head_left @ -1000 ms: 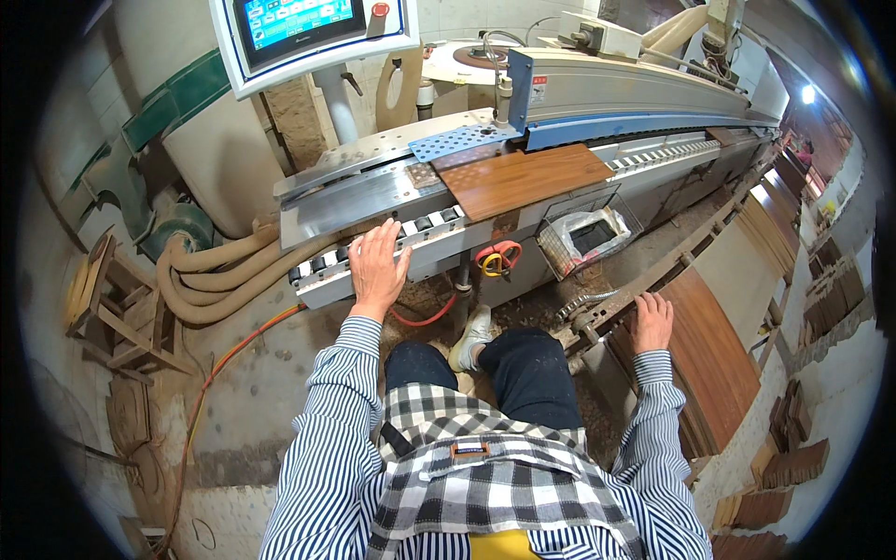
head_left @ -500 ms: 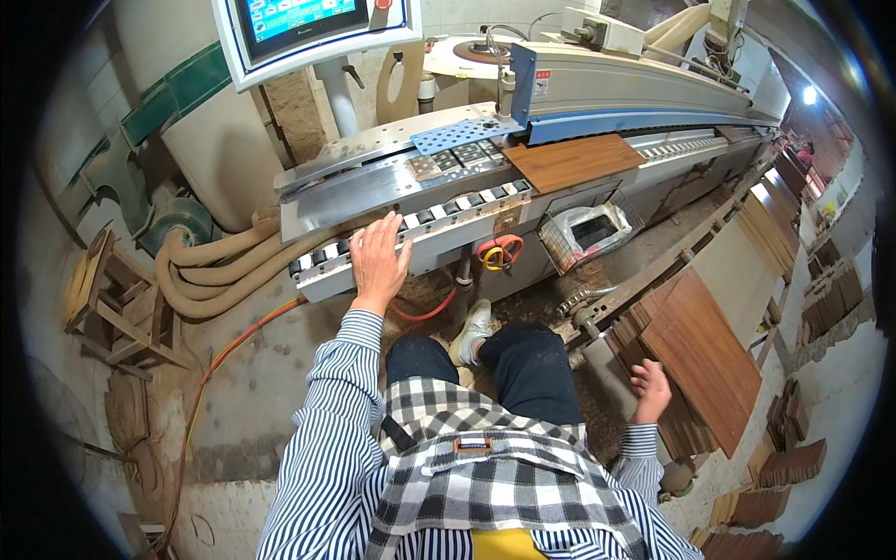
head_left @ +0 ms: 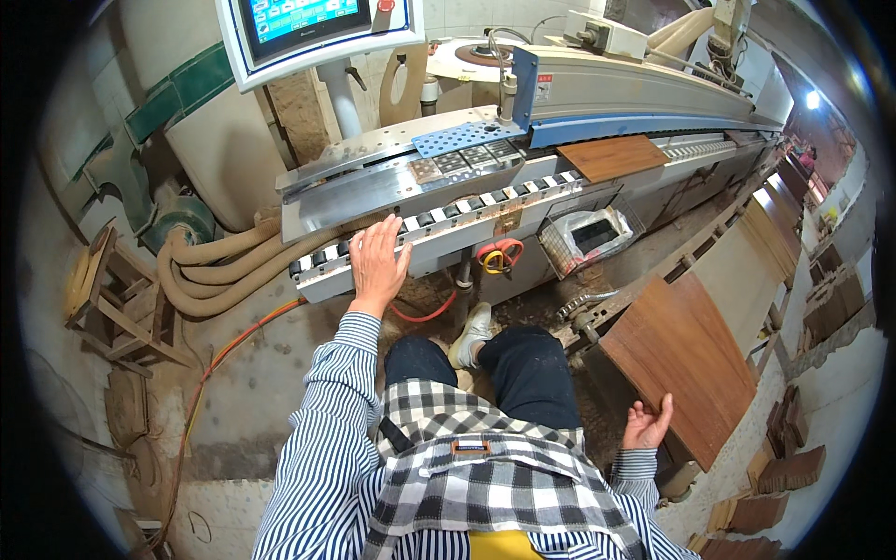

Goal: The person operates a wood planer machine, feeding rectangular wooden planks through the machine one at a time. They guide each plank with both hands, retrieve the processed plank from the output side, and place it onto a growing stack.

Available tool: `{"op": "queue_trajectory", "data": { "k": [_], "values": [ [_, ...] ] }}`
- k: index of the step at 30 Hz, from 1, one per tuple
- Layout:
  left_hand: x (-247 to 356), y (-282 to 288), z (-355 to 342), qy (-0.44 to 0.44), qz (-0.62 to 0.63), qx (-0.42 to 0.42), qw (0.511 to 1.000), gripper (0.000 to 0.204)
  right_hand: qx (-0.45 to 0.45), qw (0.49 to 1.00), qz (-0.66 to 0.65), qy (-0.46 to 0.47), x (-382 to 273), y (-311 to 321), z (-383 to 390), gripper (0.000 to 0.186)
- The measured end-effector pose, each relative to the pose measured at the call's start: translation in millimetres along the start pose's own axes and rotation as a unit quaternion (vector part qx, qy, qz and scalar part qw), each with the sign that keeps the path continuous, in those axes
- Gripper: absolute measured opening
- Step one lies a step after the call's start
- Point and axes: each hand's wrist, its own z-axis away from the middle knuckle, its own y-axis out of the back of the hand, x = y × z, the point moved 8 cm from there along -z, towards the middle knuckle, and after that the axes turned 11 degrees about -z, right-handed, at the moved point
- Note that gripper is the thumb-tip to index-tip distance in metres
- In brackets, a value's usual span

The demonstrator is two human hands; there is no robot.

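Person's L hand (head_left: pixel 376 264) lay palm down on the near part of the roller rail (head_left: pixel 467 206), fingers slightly spread, along the front of the long woodworking machine (head_left: pixel 644 82). R hand (head_left: pixel 646 426) was at the near edge of a brown wood-grain panel (head_left: pixel 686 359), fingers half curled & apart; couldn't tell if it was pinching the edge or just touching. That panel sat low, to R of the person's legs, at an angle. A 2nd panel (head_left: pixel 614 159), same brown, lay on the machine at the far end of the rail, w/ the blue perforated plate (head_left: pixel 457 137) to its L. Bag-lined wire basket (head_left: pixel 566 252) hung below, btwn the two panels. Touchscreen (head_left: pixel 303 23) was lit, upper L.
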Motion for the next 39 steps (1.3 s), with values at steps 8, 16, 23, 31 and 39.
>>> {"op": "queue_trajectory", "data": {
  "k": [8, 16, 23, 31, 39],
  "values": [
    [-1, 0, 1, 0.001, 0.009, -0.019, 1.0, 0.05, -0.019, 0.999, -0.011, 0.025, -26, 34, -9, 0.032],
    [16, 37, 24, 0.0, 0.158, -0.104, 0.982, 0.059, -0.16, 0.98, 0.005, -0.118, 48, -61, 3, 0.022],
    [41, 112, 62, -0.065, 0.194, -0.137, 0.969, 0.068, -0.337, 0.89, 0.036, -0.306, 170, -201, 35, 0.015],
    [-33, 107, 80, 0.043, 0.05, -0.107, 0.992, 0.061, -0.374, 0.823, 0.08, -0.419, 275, -297, 81, 0.017],
    [-97, 69, 50, 0.116, -0.018, -0.077, 0.99, 0.062, -0.455, 0.81, 0.085, -0.361, 238, -295, 79, 0.057]
  ]
}}
